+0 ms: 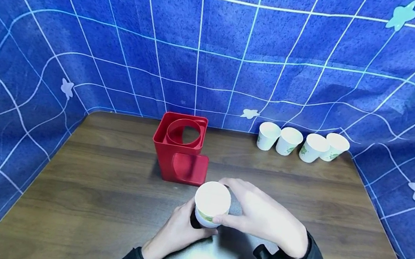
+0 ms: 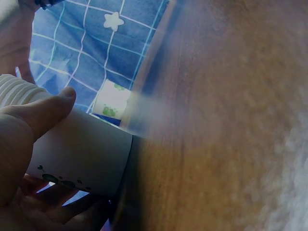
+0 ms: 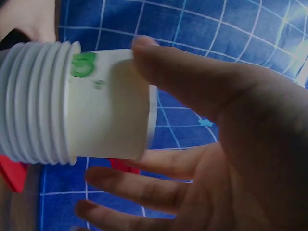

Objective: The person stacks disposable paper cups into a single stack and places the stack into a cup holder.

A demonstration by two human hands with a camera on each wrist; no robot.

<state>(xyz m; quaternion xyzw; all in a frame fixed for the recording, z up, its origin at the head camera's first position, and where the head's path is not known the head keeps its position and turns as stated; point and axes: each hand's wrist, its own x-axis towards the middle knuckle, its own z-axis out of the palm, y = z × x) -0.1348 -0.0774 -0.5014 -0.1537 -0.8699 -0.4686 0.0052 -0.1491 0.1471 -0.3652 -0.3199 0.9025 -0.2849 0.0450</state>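
Observation:
My left hand [image 1: 180, 229] grips a stack of white paper cups [image 3: 36, 103], its thumb lying along the ridged rims in the left wrist view. At the end of that stack, a paper cup [image 1: 213, 198] with green print stands partly out of the others, much of its side showing. My right hand [image 1: 263, 215] pinches this cup near its outer edge, thumb on one side and fingers on the other. Just beyond the hands stands a red holder [image 1: 162, 158] with a round ring on top and a low tray in front.
Several paper cups [image 1: 288, 141] stand in a row at the back right of the wooden table [image 1: 103, 203]. A blue checked cloth [image 1: 219, 39] with star shapes hangs behind and along both sides.

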